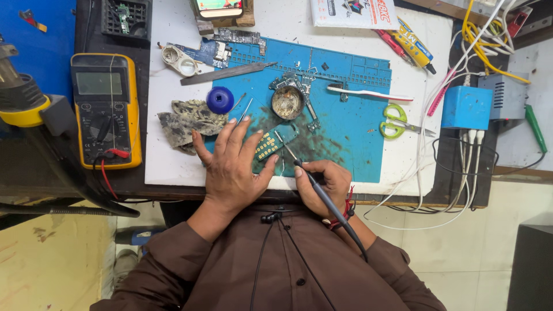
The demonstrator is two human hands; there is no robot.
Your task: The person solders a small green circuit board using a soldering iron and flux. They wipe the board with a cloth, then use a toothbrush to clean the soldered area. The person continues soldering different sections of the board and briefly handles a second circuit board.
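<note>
My left hand (pixel 230 164) lies on a blue work mat (pixel 351 115), fingers spread, pinning a small green circuit board (pixel 268 145) with gold pads. A thin metal tool (pixel 245 109) pokes out between its fingers. My right hand (pixel 322 183) grips a black soldering iron (pixel 314 184) like a pen. The iron's tip rests at the circuit board's right edge, and its cable runs back over my brown shirt.
A round tin of flux (pixel 288 102) and a blue cap (pixel 220 99) sit just beyond my hands. A dirty rag (pixel 187 121), metal ruler (pixel 227 73), toothbrush (pixel 368 92) and green scissors (pixel 397 122) lie around. A yellow multimeter (pixel 105 109) stands left; a blue box (pixel 466 107) with cables right.
</note>
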